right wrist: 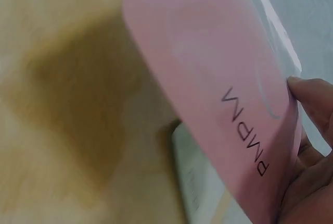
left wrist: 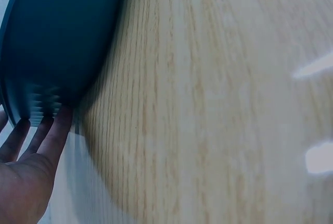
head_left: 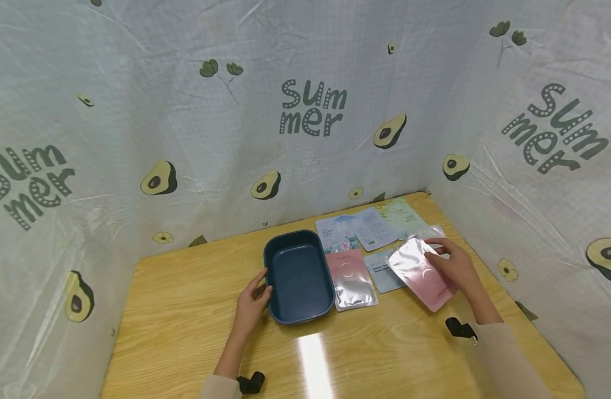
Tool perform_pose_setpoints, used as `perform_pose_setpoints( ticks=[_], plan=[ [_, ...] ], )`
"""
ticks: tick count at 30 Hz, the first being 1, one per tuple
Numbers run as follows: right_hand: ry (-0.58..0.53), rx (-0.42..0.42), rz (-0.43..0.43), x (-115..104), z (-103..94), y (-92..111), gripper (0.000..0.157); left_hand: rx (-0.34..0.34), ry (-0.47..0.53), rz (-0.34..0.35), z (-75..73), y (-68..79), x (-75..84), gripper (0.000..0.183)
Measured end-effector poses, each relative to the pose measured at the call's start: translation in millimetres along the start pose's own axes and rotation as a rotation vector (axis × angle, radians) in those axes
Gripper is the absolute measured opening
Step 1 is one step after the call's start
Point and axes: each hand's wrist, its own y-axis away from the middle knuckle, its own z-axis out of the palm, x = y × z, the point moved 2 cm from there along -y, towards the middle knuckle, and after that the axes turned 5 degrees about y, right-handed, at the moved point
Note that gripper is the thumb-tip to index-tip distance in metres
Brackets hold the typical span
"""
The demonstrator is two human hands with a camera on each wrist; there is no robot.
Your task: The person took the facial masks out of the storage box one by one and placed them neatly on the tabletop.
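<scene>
A dark blue rectangular plastic bin (head_left: pixel 299 282) sits on the wooden table. My left hand (head_left: pixel 251 303) is at its left side; in the left wrist view, the straight fingers (left wrist: pixel 58 135) touch the bin's outer wall (left wrist: pixel 57 41). Between thumb and fingers, my right hand (head_left: pixel 452 263) pinches the edge of a pink and silver face mask packet (head_left: pixel 425 271), which is tilted above the table. Dark lettering runs along the pink face of that packet (right wrist: pixel 208 78) in the right wrist view. A similar pink and silver packet (head_left: pixel 349 280) lies flat beside the bin.
Behind the held packet lie a light blue packet (head_left: pixel 382 271), a pale blue one (head_left: pixel 374 228), a green floral one (head_left: pixel 401 216) and a blue one with flowers (head_left: pixel 337 233). A patterned sheet (head_left: pixel 310 166) hangs behind the table (head_left: pixel 195 310) and along its sides.
</scene>
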Motion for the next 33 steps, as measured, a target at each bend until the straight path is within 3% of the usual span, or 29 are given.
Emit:
perform_pose_setpoints(
  ticks=[10,20,26,33],
  plan=[
    [0.065,-0.047,0.138,67.7,-18.8,42.2,0.046,-0.003,0.000,-0.016,1.0,0.5,0.8,0.052],
    [0.140,0.074,0.201,110.2,-44.0,68.6,0.047,-0.008,0.011,-0.020,1.2,-0.2,0.7,0.053],
    [0.198,0.092,0.239,120.9,-49.7,76.7,0.043,-0.004,0.005,-0.017,1.2,-0.8,1.0,0.052],
    [0.234,0.084,0.269,109.8,-45.1,75.2,0.040,0.001,0.005,-0.012,1.8,-0.3,-0.9,0.053]
  ],
)
